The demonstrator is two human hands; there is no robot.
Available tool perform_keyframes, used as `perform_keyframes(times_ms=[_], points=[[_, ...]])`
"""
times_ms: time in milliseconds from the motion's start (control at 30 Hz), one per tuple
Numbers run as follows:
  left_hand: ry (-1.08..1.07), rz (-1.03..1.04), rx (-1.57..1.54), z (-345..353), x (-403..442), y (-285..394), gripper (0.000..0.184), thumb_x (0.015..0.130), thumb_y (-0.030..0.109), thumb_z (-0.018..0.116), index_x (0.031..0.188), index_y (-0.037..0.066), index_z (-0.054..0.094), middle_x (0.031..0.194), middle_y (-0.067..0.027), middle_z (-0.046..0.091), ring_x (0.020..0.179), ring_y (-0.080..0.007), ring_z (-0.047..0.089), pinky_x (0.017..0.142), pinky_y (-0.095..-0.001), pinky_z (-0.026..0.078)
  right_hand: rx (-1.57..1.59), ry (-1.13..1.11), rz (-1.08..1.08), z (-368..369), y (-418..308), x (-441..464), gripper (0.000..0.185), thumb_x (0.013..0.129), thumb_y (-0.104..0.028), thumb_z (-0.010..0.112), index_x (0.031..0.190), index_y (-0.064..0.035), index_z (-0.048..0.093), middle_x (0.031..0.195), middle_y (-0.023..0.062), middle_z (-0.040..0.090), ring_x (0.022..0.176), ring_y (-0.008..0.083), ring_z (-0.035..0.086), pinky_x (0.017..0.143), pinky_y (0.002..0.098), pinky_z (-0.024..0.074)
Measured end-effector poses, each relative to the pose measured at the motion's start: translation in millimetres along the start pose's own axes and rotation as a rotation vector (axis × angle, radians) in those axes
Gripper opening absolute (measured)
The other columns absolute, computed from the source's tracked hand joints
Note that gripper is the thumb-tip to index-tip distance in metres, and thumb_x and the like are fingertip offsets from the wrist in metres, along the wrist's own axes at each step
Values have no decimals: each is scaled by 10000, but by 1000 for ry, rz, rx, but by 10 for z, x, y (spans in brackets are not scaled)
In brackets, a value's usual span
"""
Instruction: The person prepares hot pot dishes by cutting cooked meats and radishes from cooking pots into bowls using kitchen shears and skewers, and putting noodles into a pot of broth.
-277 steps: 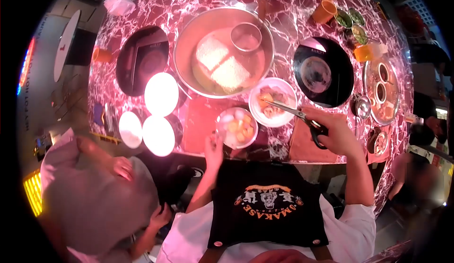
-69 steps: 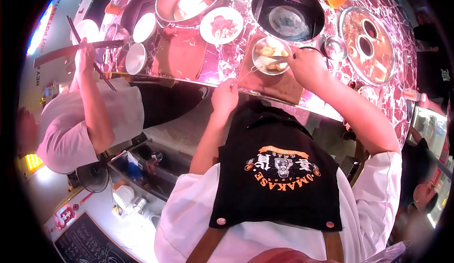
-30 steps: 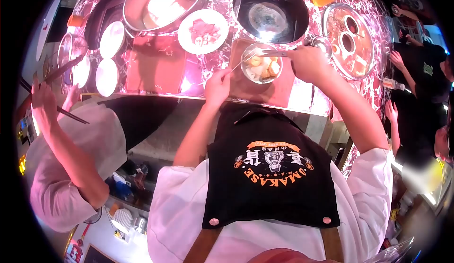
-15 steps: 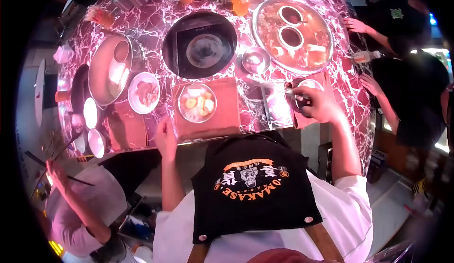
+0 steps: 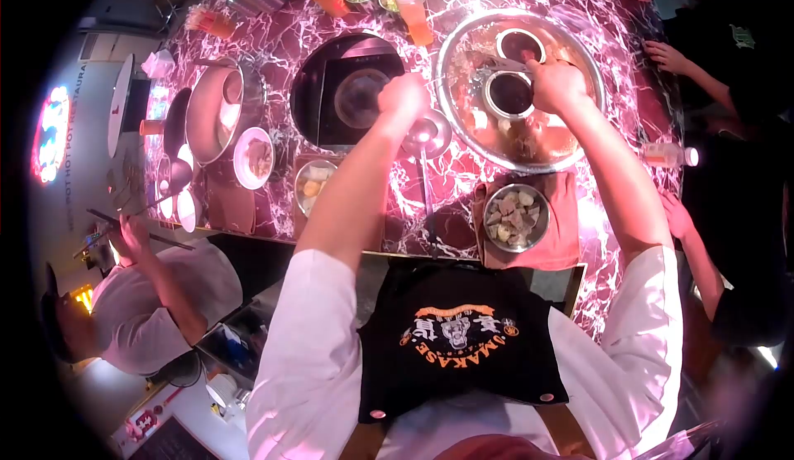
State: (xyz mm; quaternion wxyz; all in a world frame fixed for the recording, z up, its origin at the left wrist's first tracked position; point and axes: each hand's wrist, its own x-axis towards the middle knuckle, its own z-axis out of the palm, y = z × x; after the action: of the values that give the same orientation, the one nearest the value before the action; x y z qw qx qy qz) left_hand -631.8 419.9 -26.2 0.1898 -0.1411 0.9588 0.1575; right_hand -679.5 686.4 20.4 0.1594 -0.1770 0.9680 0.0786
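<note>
My right hand (image 5: pixel 561 88) is over the large round pan (image 5: pixel 451 121) of reddish broth, closed on a metal utensil (image 5: pixel 503 65). The utensil reaches left between two dark-filled round cups, the upper cup (image 5: pixel 521 45) and the lower cup (image 5: pixel 508 96). My left hand (image 5: pixel 404 96) is a closed fist above the right edge of the black hob (image 5: pixel 318 100); whatever it may hold is hidden. Below that fist lies a ladle (image 5: pixel 426 133), its handle pointing toward me. A metal bowl of chopped pieces (image 5: pixel 517 218) sits on a brown cloth (image 5: pixel 558 245) in front of the pan.
To the left stand a deep metal pot (image 5: pixel 198 121), a white bowl of meat (image 5: pixel 255 158) and a bowl of pale pieces (image 5: pixel 313 185), partly behind my left forearm. An orange bottle (image 5: pixel 413 17) is at the back. People stand right; a co-worker (image 5: pixel 165 294) works left.
My right hand has moved from the front cloth up over the pan. My left hand has risen from the table's edge to beside the hob. The view has shifted, and the bowl of chopped pieces is uncovered.
</note>
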Motion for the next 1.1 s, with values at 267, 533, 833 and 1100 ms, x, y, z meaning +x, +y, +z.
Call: perform_keyframes(times_ms=[267,533,833,1100], points=[[-8,-186,-299,766,711,167,297,881,177,571,1114,80,728,1158,-155,705,1109,-331,671,932,-423,530,30,69,-126,474,185,405,344,872,-133,561,1198,-169,665,1143,160,675,1062,314,675,906,422,549],[265,-34,-692,1023,553,59,229,907,222,613,1082,174,754,1077,-123,721,1005,-322,684,879,-388,519,273,36,-107,495,715,119,514,794,-162,648,1304,-209,605,1125,169,683,1034,351,666,894,451,538],[370,134,-709,1039,496,116,230,926,134,614,1111,62,731,871,-146,736,764,-227,696,724,-334,521,302,-36,-27,-43,868,136,526,776,-196,672,1296,-199,589,1052,197,709,998,359,684,876,451,540],[310,225,-800,834,739,128,231,915,140,624,1102,64,738,912,-155,735,803,-214,691,752,-329,519,-226,217,-311,-76,548,525,437,844,-183,601,1280,-174,574,1108,139,638,1067,304,642,894,415,533]])
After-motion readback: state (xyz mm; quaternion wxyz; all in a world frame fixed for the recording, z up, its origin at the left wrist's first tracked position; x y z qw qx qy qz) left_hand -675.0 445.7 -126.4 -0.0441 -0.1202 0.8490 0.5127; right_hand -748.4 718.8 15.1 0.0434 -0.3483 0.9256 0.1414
